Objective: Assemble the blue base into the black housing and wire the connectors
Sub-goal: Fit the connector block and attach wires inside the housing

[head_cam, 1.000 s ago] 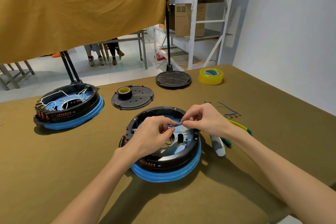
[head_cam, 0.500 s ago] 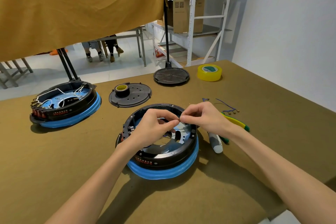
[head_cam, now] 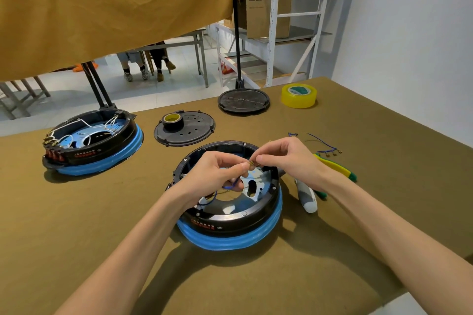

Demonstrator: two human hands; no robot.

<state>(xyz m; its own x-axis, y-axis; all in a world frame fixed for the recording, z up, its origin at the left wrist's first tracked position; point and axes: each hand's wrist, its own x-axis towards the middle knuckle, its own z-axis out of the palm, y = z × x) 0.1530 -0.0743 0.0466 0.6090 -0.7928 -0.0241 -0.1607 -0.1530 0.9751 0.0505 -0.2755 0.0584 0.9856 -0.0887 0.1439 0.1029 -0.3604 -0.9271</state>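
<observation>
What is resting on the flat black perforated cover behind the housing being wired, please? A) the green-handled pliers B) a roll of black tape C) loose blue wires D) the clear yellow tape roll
B: a roll of black tape sits on the perforated cover, while the clear yellow tape roll lies apart on the table.

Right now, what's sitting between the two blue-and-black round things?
In the head view, a flat black lid carrying a tape roll lies between the far unit and the near unit.

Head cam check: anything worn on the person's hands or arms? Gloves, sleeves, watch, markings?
Nothing worn. The left hand and right hand are bare, with no gloves, rings or watch visible. Both forearms are bare to the frame edge, so no sleeve shows. No cables, straps or markings on either arm.
</observation>
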